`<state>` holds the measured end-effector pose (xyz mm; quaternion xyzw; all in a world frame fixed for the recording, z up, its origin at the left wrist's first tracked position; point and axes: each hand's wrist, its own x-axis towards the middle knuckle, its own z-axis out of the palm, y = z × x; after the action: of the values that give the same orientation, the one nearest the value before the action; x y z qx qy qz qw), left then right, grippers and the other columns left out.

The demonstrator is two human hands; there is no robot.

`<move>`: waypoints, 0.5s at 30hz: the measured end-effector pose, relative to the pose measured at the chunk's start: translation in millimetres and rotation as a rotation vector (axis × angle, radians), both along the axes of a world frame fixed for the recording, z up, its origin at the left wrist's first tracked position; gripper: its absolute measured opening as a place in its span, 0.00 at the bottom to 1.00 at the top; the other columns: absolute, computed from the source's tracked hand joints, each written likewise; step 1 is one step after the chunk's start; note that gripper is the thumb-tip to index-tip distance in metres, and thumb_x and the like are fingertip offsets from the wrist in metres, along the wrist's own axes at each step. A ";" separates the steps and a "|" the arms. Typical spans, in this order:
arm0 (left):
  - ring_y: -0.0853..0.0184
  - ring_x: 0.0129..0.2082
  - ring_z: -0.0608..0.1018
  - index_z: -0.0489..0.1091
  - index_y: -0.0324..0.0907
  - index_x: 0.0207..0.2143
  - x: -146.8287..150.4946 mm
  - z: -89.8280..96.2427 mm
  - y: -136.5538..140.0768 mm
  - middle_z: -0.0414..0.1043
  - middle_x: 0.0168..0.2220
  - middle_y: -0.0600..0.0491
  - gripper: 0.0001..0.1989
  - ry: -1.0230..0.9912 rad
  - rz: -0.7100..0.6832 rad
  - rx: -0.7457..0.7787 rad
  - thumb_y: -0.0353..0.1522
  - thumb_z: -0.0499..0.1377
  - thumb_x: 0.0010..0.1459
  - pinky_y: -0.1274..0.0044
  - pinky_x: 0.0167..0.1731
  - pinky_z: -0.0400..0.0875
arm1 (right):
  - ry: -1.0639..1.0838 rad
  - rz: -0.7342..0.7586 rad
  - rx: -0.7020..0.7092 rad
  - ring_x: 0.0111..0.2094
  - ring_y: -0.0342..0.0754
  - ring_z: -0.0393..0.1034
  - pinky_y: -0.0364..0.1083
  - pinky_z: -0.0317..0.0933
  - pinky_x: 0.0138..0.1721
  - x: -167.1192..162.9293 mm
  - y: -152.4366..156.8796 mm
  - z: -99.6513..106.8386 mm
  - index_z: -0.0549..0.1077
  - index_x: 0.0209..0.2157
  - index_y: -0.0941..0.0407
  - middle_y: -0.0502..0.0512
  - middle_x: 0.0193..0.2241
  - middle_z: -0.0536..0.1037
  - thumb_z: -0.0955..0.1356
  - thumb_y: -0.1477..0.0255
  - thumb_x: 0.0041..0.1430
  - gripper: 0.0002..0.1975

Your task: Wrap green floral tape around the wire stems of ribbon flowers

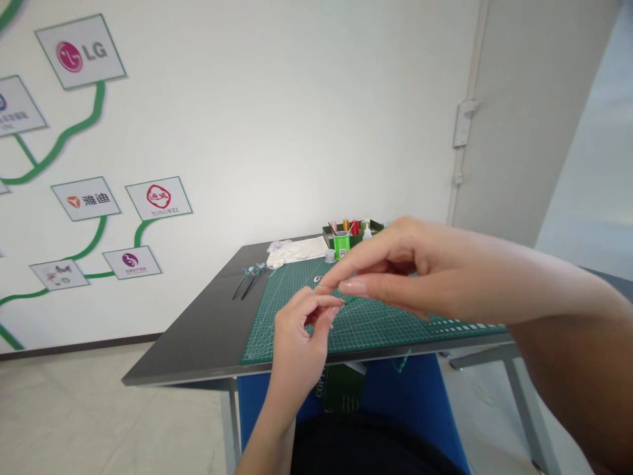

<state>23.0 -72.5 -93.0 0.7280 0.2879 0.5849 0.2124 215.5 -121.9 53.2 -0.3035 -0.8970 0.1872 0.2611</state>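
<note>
My left hand [301, 326] is raised above the front part of the green cutting mat [291, 290], its thumb and index finger closed in a pinch. What they pinch is too small to name; a thin green strand [350, 300] shows beside those fingertips. Reaching across from the right, my right hand [405, 267] brings its index fingertip down to my left fingers, the thumb close under the index finger. Anything between them is hidden. Behind the hands a small pale pink-purple loop [317, 279] lies on the mat.
At the back stand a green can [341, 245], a small clear jar [330, 256], a white-tipped bottle [366, 231] and a dark box [378, 226] with thread spools. White cloth [297, 252] and blue-topped stems [253, 280] lie left. Green thread [403, 360] hangs by the table's front edge.
</note>
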 end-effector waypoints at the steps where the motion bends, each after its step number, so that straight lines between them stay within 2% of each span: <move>1: 0.68 0.30 0.77 0.82 0.43 0.35 0.5 0.4 -0.5 0.75 0.31 0.53 0.10 0.019 -0.004 0.003 0.25 0.61 0.65 0.79 0.29 0.70 | 0.009 -0.003 -0.011 0.18 0.38 0.57 0.41 0.47 0.18 -0.2 3.3 6.4 0.88 0.44 0.54 0.46 0.19 0.71 0.66 0.76 0.70 0.15; 4: 0.69 0.28 0.76 0.82 0.42 0.36 0.7 3.1 -4.1 0.74 0.30 0.53 0.10 0.071 -0.020 0.023 0.24 0.61 0.66 0.78 0.28 0.68 | 0.039 0.000 -0.035 0.17 0.37 0.59 0.40 0.48 0.19 0.8 22.5 23.4 0.88 0.46 0.54 0.44 0.16 0.67 0.70 0.74 0.70 0.12; 9: 0.69 0.28 0.75 0.82 0.42 0.36 -1.0 7.6 -10.3 0.74 0.29 0.53 0.11 0.082 -0.070 0.059 0.23 0.61 0.66 0.80 0.28 0.68 | 0.113 0.006 -0.122 0.16 0.37 0.52 0.42 0.44 0.19 6.5 79.5 39.4 0.86 0.49 0.59 0.41 0.12 0.63 0.73 0.72 0.69 0.11; 12: 0.69 0.29 0.76 0.83 0.42 0.35 -2.1 7.8 -11.4 0.75 0.29 0.52 0.10 0.059 -0.102 0.057 0.24 0.62 0.66 0.80 0.28 0.68 | 0.163 -0.051 -0.218 0.16 0.38 0.49 0.43 0.43 0.19 9.8 117.9 31.5 0.85 0.49 0.61 0.41 0.11 0.62 0.72 0.74 0.68 0.11; 15: 0.69 0.29 0.76 0.81 0.42 0.34 -3.8 6.2 -12.0 0.75 0.30 0.52 0.08 -0.001 -0.137 -0.001 0.25 0.63 0.65 0.80 0.28 0.69 | 0.201 -0.123 -0.353 0.16 0.39 0.49 0.43 0.43 0.20 13.4 149.9 6.8 0.85 0.49 0.61 0.41 0.11 0.62 0.71 0.74 0.66 0.13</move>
<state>19.2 -84.5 -86.8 0.7455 0.2378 0.5692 0.2525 228.9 28.1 60.0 -0.3785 -0.7997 0.3545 0.3027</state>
